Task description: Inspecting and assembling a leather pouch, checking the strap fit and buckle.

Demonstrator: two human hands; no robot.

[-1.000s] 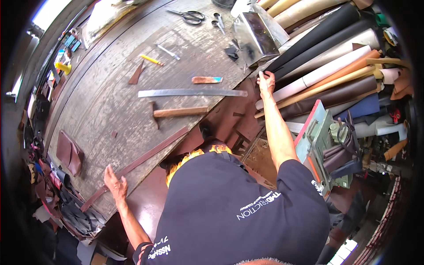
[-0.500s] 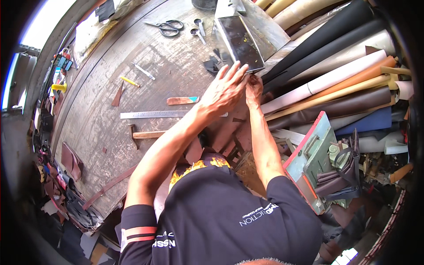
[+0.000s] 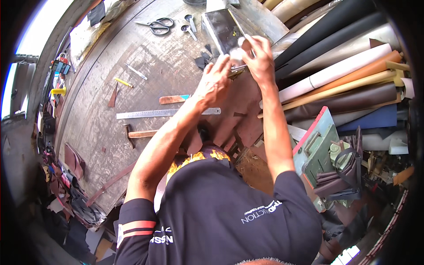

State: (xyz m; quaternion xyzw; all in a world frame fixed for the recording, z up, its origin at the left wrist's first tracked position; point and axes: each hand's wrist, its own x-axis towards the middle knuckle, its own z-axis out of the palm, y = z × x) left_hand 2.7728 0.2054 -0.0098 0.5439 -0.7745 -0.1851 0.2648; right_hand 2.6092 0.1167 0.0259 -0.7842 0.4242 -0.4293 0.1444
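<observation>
The place was a workshop, by its look one for leather or similar sheets: a worn, scratched wooden table [image 3: 90,104] carried scissors [image 3: 160,29], a metal ruler [image 3: 145,114], a hammer [image 3: 142,134] and a long brown strip [image 3: 111,183], rolls of material [image 3: 335,71] in black, white, orange and brown lay stacked beside it, and dark and reddish scraps [image 3: 70,187] were heaped along the table's left end

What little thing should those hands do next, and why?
Maybe the left hand could steady the shiny box, because its near end sits by the edge of the table and the right hand is at that end too.
</observation>
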